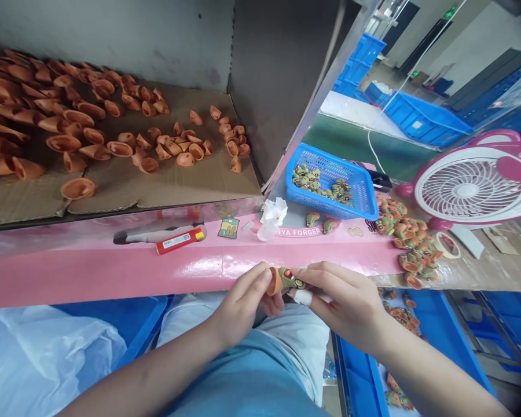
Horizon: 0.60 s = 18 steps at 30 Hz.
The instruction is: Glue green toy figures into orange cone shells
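We held a small toy [285, 280] between both hands over the pink ledge [156, 269]: our left hand [243, 304] pinched its orange cone end, our right hand [347, 301] gripped the green end. More toys [410, 246] lay right, beside a fan [469, 188].

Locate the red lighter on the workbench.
In the head view the red lighter lies left of centre on the pink board, beside a grey pen, below the cardboard tray.
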Each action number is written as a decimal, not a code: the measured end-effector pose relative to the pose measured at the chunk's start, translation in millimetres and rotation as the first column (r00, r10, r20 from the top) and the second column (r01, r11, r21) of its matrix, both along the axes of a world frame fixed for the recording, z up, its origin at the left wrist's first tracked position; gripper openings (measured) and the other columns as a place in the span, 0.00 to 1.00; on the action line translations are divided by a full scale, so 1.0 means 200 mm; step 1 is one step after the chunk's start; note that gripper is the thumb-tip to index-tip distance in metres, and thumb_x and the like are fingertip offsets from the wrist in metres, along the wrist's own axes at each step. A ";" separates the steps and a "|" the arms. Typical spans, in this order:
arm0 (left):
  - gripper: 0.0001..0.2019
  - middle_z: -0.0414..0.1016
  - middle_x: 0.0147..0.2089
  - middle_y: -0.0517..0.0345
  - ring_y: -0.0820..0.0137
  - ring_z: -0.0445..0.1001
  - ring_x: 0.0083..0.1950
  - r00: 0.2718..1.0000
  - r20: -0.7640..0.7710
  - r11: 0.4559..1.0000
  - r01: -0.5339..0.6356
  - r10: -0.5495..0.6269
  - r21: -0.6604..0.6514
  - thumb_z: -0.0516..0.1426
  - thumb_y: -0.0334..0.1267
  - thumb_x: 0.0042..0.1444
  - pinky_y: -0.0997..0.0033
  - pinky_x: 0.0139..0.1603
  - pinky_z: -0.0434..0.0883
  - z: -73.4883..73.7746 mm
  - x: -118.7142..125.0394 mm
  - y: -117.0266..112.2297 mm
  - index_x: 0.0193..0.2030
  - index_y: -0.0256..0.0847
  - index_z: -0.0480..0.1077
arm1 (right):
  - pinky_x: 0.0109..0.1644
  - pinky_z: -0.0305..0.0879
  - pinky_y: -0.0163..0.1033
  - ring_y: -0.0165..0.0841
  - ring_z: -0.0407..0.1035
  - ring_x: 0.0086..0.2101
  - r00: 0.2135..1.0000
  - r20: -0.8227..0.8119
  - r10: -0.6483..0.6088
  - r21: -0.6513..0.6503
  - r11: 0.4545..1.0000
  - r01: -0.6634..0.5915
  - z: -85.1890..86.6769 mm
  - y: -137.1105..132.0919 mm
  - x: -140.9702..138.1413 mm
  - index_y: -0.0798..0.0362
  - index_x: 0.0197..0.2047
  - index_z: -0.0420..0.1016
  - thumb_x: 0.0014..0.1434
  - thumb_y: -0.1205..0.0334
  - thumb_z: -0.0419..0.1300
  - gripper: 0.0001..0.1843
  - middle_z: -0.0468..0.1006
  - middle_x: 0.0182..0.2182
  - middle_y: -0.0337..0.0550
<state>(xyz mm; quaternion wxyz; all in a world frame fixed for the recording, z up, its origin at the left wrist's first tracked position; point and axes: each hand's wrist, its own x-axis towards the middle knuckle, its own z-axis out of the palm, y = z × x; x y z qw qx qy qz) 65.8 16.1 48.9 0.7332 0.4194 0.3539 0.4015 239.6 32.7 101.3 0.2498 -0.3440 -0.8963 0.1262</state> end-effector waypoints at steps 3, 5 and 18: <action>0.17 0.64 0.21 0.60 0.73 0.65 0.23 0.999 0.013 0.999 -0.030 0.031 -0.009 0.42 0.46 0.59 0.73 0.26 0.64 -0.01 0.03 -0.01 0.26 0.37 0.60 | 0.31 0.66 0.32 0.30 0.68 0.31 1.000 -0.016 -0.009 -0.003 1.000 0.009 -0.01 0.00 -0.01 0.54 0.44 0.65 0.55 0.73 0.53 0.13 0.72 0.31 0.44; 0.17 0.63 0.21 0.62 0.74 0.64 0.22 0.997 0.049 0.998 -0.055 0.057 -0.031 0.42 0.46 0.59 0.74 0.25 0.63 -0.02 0.05 -0.01 0.26 0.38 0.59 | 0.30 0.66 0.31 0.29 0.68 0.29 0.999 -0.044 -0.025 -0.004 1.000 0.025 -0.01 0.00 -0.02 0.55 0.43 0.66 0.55 0.72 0.54 0.11 0.72 0.30 0.43; 0.17 0.62 0.20 0.63 0.75 0.63 0.24 0.996 0.068 0.998 -0.063 0.064 -0.015 0.42 0.46 0.60 0.74 0.28 0.63 -0.03 0.05 -0.03 0.26 0.39 0.59 | 0.25 0.54 0.33 0.29 0.61 0.23 0.984 0.180 -0.008 -0.244 0.968 0.053 0.02 0.04 -0.06 0.55 0.29 0.59 0.62 0.51 0.40 0.19 0.65 0.22 0.41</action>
